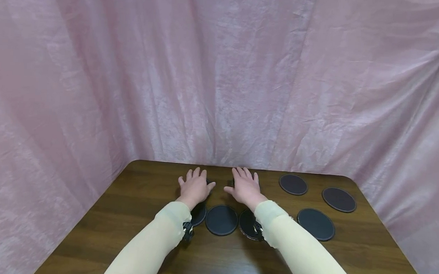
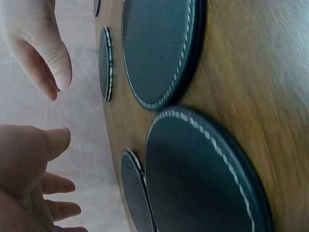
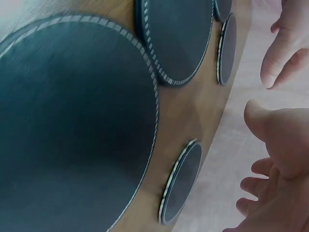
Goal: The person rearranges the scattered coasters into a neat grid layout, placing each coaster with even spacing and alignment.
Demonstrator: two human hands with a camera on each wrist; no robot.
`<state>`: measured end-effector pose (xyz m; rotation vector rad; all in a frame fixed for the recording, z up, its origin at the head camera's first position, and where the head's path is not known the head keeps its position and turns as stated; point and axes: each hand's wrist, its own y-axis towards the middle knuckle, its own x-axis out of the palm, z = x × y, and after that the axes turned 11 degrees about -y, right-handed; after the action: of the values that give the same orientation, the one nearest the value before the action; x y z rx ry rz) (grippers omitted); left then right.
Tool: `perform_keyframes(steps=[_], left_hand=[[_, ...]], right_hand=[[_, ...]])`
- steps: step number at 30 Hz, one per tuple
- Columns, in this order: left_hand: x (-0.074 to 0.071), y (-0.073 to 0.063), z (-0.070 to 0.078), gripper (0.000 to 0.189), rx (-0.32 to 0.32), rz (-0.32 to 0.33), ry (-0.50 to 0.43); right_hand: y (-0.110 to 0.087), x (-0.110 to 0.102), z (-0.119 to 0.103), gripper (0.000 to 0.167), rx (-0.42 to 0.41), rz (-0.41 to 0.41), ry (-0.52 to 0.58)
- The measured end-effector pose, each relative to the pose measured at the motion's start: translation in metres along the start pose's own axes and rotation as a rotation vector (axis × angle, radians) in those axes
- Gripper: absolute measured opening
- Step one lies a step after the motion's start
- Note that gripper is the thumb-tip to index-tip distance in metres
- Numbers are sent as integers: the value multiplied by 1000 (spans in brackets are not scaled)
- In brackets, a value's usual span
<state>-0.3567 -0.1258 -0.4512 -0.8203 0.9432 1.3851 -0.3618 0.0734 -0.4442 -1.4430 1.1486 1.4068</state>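
Several dark round coasters with pale stitched rims lie on the wooden table. My left hand is held over the table's far half with its fingers spread, partly covering one coaster. To its right, my right hand, also spread, partly hides another coaster. Both palms appear lifted above the coasters in the wrist views, with nothing held. Nearer the body are a middle coaster, one by the left wrist and one by the right wrist, the last two partly covered by the arms.
On the table's right side lie three more coasters: a far one, one near the right edge and a nearer one. A pink curtain hangs behind the wooden table. Dark devices are strapped to both wrists.
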Motion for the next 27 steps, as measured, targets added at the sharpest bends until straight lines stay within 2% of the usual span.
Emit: perform_keyframes(steps=[7, 16, 21, 27], left_hand=[[13, 4, 13, 66, 12, -19, -2], [24, 9, 34, 58, 70, -16, -6], [33, 13, 41, 56, 57, -28, -17], [41, 20, 47, 55, 64, -32, -27]], right_hand=[[-7, -2, 20, 81, 29, -6, 19], [-9, -2, 45, 82, 76, -20, 58], [-9, 2, 53, 82, 100, -42, 77], [-7, 7, 60, 80, 127, -32, 102]])
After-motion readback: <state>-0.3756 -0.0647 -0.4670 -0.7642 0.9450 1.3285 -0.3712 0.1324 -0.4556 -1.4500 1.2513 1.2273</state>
